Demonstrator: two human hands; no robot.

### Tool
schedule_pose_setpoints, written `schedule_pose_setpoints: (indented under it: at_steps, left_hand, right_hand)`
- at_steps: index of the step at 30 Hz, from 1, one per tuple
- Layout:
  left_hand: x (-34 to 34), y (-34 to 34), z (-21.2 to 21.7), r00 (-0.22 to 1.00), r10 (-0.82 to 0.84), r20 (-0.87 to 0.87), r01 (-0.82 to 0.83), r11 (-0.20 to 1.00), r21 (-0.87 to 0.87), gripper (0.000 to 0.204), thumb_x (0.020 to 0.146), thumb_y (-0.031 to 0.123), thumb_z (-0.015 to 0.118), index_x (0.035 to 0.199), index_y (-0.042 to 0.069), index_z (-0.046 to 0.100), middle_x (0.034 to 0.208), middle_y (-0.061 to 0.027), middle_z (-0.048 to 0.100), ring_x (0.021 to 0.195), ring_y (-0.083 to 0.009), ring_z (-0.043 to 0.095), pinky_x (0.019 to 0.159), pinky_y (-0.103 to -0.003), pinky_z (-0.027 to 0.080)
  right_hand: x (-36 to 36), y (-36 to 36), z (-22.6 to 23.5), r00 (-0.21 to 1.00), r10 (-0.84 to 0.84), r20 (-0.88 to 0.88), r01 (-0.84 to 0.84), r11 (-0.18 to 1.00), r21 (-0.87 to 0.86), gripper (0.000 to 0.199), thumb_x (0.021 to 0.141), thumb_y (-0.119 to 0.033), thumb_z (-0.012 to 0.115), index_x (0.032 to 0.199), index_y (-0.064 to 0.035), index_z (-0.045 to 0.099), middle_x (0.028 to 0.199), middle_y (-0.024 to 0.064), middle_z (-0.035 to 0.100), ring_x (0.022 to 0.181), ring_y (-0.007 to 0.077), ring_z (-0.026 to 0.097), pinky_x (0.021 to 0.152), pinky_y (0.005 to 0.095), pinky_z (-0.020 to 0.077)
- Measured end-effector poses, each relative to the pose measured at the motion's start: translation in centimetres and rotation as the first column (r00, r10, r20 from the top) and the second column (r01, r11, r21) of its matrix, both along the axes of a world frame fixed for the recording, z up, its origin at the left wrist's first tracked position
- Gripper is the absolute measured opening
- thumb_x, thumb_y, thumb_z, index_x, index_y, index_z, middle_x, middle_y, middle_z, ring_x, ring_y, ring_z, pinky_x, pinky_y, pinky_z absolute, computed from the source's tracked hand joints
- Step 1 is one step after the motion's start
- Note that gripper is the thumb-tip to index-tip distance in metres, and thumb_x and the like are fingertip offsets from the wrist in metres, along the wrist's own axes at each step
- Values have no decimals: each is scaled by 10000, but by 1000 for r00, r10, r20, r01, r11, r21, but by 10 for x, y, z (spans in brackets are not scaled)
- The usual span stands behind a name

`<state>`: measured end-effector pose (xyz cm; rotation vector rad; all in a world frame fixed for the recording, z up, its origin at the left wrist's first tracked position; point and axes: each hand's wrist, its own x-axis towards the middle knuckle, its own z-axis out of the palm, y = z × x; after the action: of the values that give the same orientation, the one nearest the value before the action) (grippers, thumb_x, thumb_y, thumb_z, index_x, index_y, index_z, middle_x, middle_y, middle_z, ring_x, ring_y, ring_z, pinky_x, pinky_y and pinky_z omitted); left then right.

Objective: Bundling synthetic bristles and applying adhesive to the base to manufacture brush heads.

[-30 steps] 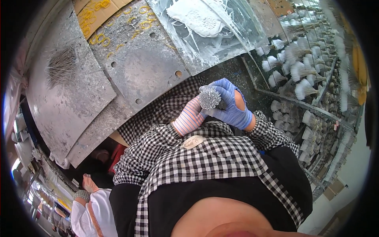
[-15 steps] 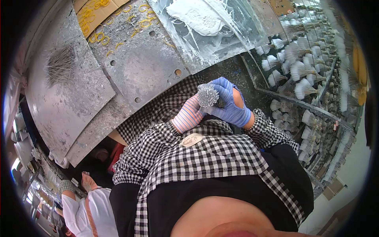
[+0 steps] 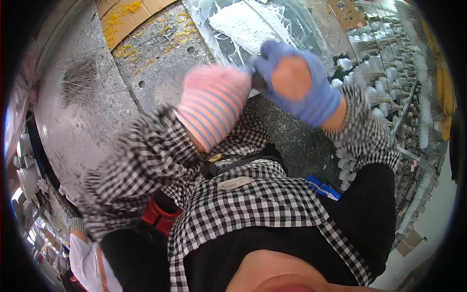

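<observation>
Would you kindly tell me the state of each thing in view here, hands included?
Left hand: gloved, blurred, fingers mostly hidden
Right hand: gloved, fingers curled around a dark object
Dark object: held, mostly hidden
White paste: spread in an uneven mass
Yellow rings: loose, scattered
Thin wires: lying in a loose pile
White-bristled bundles: arranged in rows

Left hand [image 3: 214, 103] in pink-blue striped knit glove, right hand [image 3: 300, 85] in blue knit glove: raised, blurred, now at near edge of paste-smeared clear sheet [image 3: 314, 29]. Round speckled grey bundle end now hidden. Flat blue-white packet [image 3: 322, 187], nearer body than sheet, more exposed.
</observation>
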<state>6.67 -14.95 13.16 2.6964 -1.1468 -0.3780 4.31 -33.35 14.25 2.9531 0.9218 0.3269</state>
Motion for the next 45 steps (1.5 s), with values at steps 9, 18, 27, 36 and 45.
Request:
schedule_pose_setpoints:
  at_steps: [9,18,27,36,45]
  left_hand:
    - [60,-23,57,903,-236,358,106,932,348,238,878,222,648,1069,89,699,912,-102,722,842,-231,719,680,-361,572]
    - [90,-31,61,919,-229,321,130,945,301,246,899,232,632,1084,79,685,898,-106,720,827,-229,718,674,-359,574]
    - [117,-43,49,934,-245,260,179,951,253,254,921,241,615,1099,69,671,883,-110,718,811,-226,717,668,-356,576]
    - [132,-53,46,938,-255,234,213,958,191,264,942,251,598,1114,59,656,869,-113,716,796,-223,716,662,-353,579]
    - [141,-57,54,938,-252,238,225,965,134,276,963,261,581,1129,49,642,855,-117,714,780,-221,716,656,-350,581]
  right_hand:
    - [128,-21,-27,986,-46,-160,103,923,370,283,855,-326,693,791,-55,643,616,86,620,619,216,635,630,381,506]
    - [154,-26,-68,893,-19,-451,302,767,567,394,927,-421,631,935,-34,702,858,135,723,804,249,676,756,382,506]
    - [156,-24,-92,905,-28,-424,302,743,597,464,919,-475,629,1030,-29,696,944,161,719,890,289,674,821,396,507]
    - [154,-26,-92,868,-13,-496,366,691,624,418,884,-434,690,1029,-43,702,933,141,726,895,266,682,803,393,518]
    - [153,-27,-90,878,-6,-478,340,710,616,434,894,-442,678,1063,-43,691,960,137,721,911,267,678,832,382,511]
